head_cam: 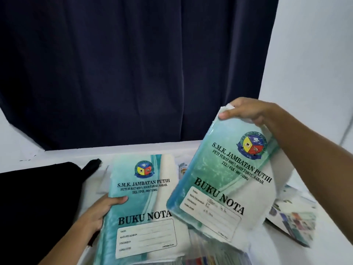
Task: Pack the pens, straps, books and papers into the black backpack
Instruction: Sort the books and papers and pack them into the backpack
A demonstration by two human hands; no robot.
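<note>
Both hands were occupied with books. The left hand (pixel 99 213) gripped the left edge of 1 teal notebook (pixel 141 213), thumb on the cover, the book lying low over the white tabletop (pixel 191 148). The right hand (pixel 246 111) pinched the top corner of a 2nd teal notebook (pixel 223 180), which hung tilted in the air, its lower edge overlapping the 1st. The black backpack (pixel 38 203) lay at the left of the tabletop, just beside the left hand; whether it was open could not be told, and nothing could be seen inside it. More printed papers (pixel 292 220) lay at the right, and a stack of colourful book edges (pixel 215 255) showed under the notebooks. No pens visible; a black strap (pixel 92 166) lay by the backpack. Judgement: packing early, with the 2 notebooks in hand not yet stowed and most items left outside.
</note>
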